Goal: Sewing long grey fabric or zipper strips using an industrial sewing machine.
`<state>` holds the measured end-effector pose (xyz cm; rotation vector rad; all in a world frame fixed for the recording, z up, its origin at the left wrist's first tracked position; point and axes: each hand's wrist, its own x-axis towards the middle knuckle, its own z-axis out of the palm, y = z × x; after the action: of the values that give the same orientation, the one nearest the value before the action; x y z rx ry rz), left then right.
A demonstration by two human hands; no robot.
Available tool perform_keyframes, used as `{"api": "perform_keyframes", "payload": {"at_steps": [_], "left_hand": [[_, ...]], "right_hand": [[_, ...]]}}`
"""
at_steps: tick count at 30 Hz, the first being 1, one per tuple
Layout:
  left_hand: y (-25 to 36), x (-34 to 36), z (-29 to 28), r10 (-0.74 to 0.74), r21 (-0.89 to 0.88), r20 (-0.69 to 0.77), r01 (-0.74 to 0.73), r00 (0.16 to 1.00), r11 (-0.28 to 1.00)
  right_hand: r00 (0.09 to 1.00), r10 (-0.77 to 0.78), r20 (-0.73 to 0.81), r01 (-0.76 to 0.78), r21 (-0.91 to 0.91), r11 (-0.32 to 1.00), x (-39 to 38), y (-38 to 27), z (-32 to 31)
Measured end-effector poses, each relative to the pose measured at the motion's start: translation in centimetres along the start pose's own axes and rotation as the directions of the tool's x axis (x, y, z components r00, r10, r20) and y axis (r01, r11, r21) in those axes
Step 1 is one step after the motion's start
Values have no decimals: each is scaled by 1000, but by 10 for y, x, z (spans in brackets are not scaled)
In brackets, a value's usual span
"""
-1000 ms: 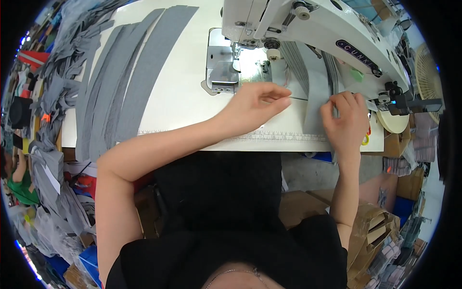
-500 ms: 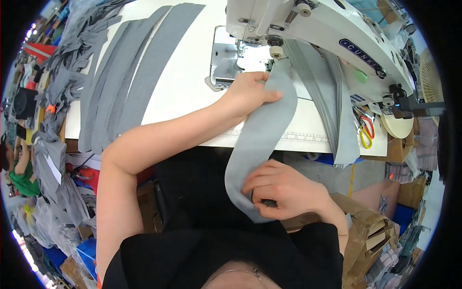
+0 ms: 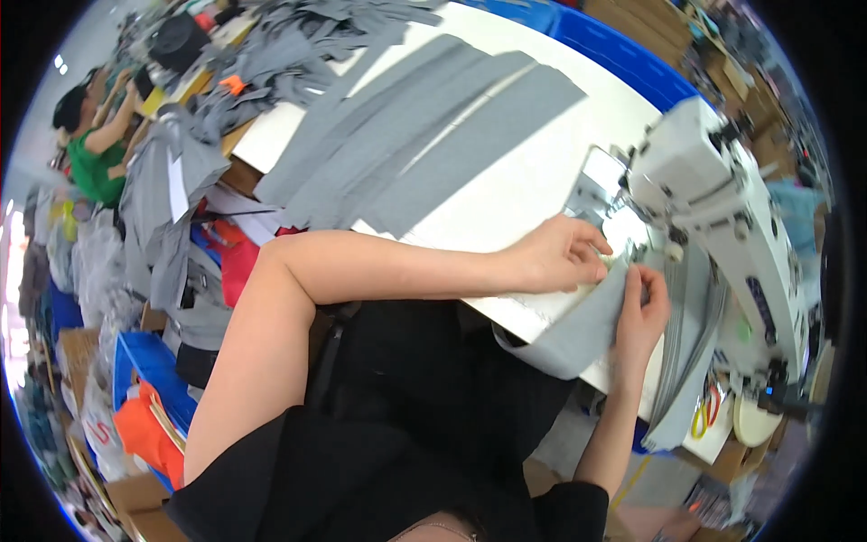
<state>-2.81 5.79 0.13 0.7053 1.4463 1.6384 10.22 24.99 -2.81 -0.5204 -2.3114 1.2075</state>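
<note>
My left hand (image 3: pixel 564 257) is curled at the upper end of a pale grey strip (image 3: pixel 578 334), its thumb and fingertips on the edge, just below the needle area of a white sewing machine (image 3: pixel 695 154). My right hand (image 3: pixel 643 298) pinches the same strip beside it; the strip loops down over the table's front edge. More pale grey strips (image 3: pixel 682 334) hang in a bundle right of my hand, under the machine's arm. Darker grey strips (image 3: pixel 479 149) lie in rows at the back left of the white table (image 3: pixel 614 99).
A person in green (image 3: pixel 95 163) works at the far left beside piles of grey fabric (image 3: pixel 271 54). Blue bins stand behind the table (image 3: pixel 614 59) and at lower left (image 3: pixel 144 352). Red and yellow scissors (image 3: pixel 704 411) lie at the right, by cardboard boxes.
My right hand has risen from my lap with the strip to join my left hand near the needle. Earlier it drew this strip from the bundle. The view has swung leftward and tilted.
</note>
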Motion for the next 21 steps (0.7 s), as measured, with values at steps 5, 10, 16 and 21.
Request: {"api": "perform_keyframes", "payload": {"at_steps": [5,10,16,21], "left_hand": [[26,2,-117,323,359,-404,-177,856,916],[45,7,-284,766,845,-525,124,370,520],[38,-27,-395,680,671,-699,531,220,517],[42,-26,-422,818,707,-488,687,304,166]], "right_hand": [[993,41,-113,-48,-60,997,-1,-1,12],[987,136,-81,-141,-54,989,-2,-9,6],[993,54,-102,-57,-23,998,0,9,10],[993,73,-93,-75,-26,997,-1,-2,8]]}}
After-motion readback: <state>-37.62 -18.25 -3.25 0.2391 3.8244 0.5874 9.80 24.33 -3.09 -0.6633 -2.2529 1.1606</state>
